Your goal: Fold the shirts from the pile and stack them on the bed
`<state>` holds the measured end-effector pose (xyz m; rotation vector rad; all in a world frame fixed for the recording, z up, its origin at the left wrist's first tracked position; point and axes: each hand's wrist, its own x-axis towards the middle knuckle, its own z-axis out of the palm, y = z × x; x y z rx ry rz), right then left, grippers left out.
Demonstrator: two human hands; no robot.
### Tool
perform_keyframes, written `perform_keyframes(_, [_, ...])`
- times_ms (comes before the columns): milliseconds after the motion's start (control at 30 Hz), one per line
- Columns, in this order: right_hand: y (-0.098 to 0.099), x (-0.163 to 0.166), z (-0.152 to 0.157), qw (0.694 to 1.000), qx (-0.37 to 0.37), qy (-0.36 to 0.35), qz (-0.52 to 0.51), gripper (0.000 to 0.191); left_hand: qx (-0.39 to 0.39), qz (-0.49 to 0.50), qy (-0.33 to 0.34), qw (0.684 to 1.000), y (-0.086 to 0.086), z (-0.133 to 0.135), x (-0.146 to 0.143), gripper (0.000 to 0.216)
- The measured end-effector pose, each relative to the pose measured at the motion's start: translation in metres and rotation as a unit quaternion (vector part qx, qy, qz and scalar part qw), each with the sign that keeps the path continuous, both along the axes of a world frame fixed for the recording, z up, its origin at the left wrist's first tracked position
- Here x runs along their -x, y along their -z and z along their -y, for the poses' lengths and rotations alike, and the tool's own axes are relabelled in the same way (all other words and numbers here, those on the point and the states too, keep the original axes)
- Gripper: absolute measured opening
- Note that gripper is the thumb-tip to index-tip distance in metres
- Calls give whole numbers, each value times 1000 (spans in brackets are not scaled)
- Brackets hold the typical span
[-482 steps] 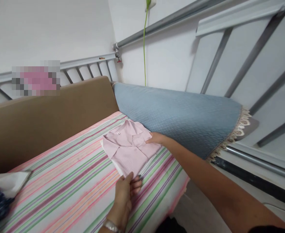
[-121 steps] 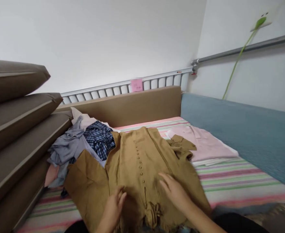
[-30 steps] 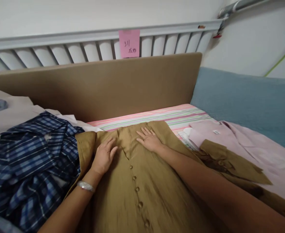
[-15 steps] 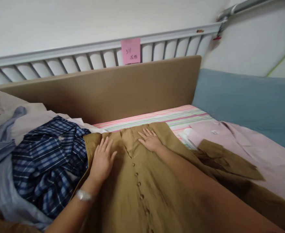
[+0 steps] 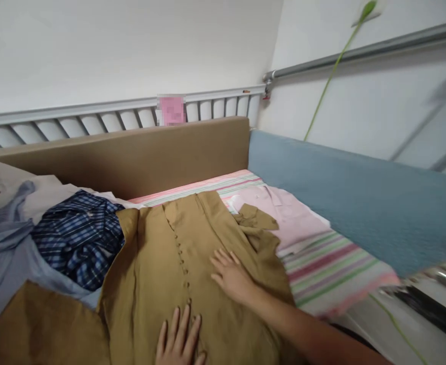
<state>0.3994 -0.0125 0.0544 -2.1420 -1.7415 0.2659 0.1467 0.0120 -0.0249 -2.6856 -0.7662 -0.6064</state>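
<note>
A mustard-brown garment (image 5: pixel 150 253) with a row of small buttons down its middle lies spread over the bed. My left hand (image 5: pixel 179 339) rests flat on it beside the lower buttons, fingers spread, its wrist cut off by the bottom edge. Further up and to the right, my right hand (image 5: pixel 232 276) also lies flat on the cloth with fingers apart. A brown sleeve end (image 5: pixel 259 217) is bent out at the garment's right side, over a folded pale pink shirt (image 5: pixel 291 215). Neither hand grips the fabric.
A blue plaid shirt (image 5: pixel 80 230), a light blue garment (image 5: pixel 10 253) and white cloth (image 5: pixel 44 192) are heaped at left. The striped sheet (image 5: pixel 333 263) shows at right. A brown panel (image 5: pixel 162 157) and a blue panel (image 5: pixel 360 192) border the bed; a radiator (image 5: pixel 109 121) stands behind.
Both hands have slid down the garment towards me, from its top edge to its middle and lower part. The view has swung right, showing more of the blue panel and the bed's right edge.
</note>
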Motion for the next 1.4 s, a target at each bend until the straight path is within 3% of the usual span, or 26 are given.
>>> perform_keyframes(67, [-6,-19,7,996,22,82,20,49,-19,-27,27,999,-20,-2,4,62])
perform_keyframes(133, [-10,-17,11,994,17,98,35,48,-17,-40,28,999,-32,0,5,59])
perform_keyframes(267, [-4,24,33,998,-8,-65,21,50,43,-50,17,998,-39,6,5,55])
perform_keyframes(333, [-3,33,47,997,-10,-73,4,52,94,-56,16,994,-42,8,7,53])
perform_keyframes(467, [-23,14,74,997,-29,23,-66,37,204,-51,13,978,-57,17,16,53])
perform_keyframes(600, [-38,-1,107,969,-160,134,-130,37,236,-14,2,972,-66,37,17,53])
perform_keyframes(733, [-22,12,139,986,-69,61,-137,27,295,-42,51,953,-71,54,8,51])
perform_keyframes(833, [-4,19,156,978,-56,69,-187,25,391,35,36,919,-79,66,15,46])
perform_keyframes(900, [10,21,168,958,-41,106,-265,26,477,134,7,869,-79,77,33,43])
perform_keyframes(967, [27,26,180,924,45,131,-357,24,569,244,-57,783,-70,90,59,40])
perform_keyframes(1000, [37,29,186,901,100,146,-397,23,618,294,-109,721,-62,97,74,38])
perform_keyframes(1067, [54,39,196,851,181,190,-456,21,701,380,-227,559,-42,109,104,36])
perform_keyframes(1133, [66,49,200,802,184,231,-519,31,734,445,-319,402,-23,114,128,38])
perform_keyframes(1167, [69,52,199,775,169,247,-557,38,734,472,-340,351,-15,113,135,38])
perform_keyframes(1200, [71,55,197,746,153,263,-593,44,727,499,-346,321,-10,110,139,35])
perform_keyframes(1267, [72,57,193,695,135,296,-641,48,705,549,-340,295,-7,102,138,26])
perform_keyframes(1400, [71,54,190,663,94,333,-664,40,666,613,-319,281,-15,89,121,14])
